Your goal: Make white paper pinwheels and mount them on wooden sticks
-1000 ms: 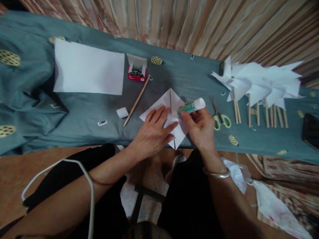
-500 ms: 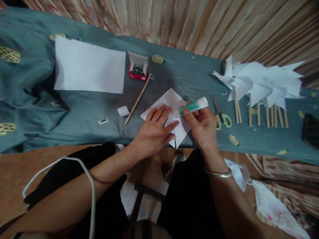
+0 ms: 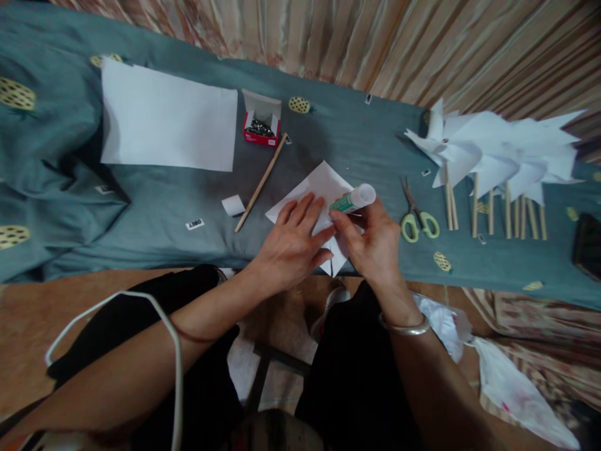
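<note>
A white square of paper (image 3: 323, 178), with slits cut in from its corners, lies on the cloth in front of me. My left hand (image 3: 295, 238) rests flat on its left part, fingers spread. In my right hand (image 3: 373, 241) is a green and white glue stick (image 3: 354, 198), tilted with its lower end down at the paper; the fingers and barrel hide that tip. Just right of this hand lie scissors (image 3: 417, 216) with light green handles, blades parted. To the left are a thin wooden stick (image 3: 261, 183) and a small curled paper scrap (image 3: 233, 205).
A stack of white paper (image 3: 169, 119) lies at the left, beside an open red box of metal pins (image 3: 261, 128). Several paper pinwheels (image 3: 498, 150) on sticks lie at the right. A dark phone-like object (image 3: 586, 244) is at the right edge. A pleated curtain (image 3: 328, 37) hangs behind.
My right hand has moved slightly left with the glue stick, which now stands more upright over the paper. The scissors are more fully uncovered. My left hand stays on the paper.
</note>
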`<state>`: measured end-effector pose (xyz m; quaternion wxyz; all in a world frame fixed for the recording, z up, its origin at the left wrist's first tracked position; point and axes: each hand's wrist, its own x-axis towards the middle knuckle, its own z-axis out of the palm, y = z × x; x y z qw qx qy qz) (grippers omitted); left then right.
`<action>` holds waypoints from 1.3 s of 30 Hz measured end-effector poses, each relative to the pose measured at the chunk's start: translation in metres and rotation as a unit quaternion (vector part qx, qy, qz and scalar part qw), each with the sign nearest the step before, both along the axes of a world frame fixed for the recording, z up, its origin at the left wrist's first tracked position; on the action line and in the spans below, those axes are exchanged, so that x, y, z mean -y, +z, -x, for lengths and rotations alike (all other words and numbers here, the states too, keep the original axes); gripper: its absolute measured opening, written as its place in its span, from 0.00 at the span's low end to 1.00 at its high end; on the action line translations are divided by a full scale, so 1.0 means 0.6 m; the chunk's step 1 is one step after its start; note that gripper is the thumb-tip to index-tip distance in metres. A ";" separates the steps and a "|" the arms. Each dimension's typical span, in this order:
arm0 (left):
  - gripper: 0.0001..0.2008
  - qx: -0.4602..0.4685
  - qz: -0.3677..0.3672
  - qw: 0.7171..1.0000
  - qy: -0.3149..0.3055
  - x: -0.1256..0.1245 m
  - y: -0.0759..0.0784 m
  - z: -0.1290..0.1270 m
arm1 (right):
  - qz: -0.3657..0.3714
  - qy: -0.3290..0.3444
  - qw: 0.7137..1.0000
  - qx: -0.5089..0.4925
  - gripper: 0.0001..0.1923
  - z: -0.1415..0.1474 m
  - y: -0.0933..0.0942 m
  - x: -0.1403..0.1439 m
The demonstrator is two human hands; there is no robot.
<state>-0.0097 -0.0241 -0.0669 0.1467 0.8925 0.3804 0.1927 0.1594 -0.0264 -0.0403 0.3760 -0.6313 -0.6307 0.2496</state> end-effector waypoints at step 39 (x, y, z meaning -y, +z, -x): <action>0.20 0.000 0.003 1.000 -0.005 -0.001 0.005 0.000 | -0.035 0.035 0.997 0.054 0.15 0.006 -0.004 -0.006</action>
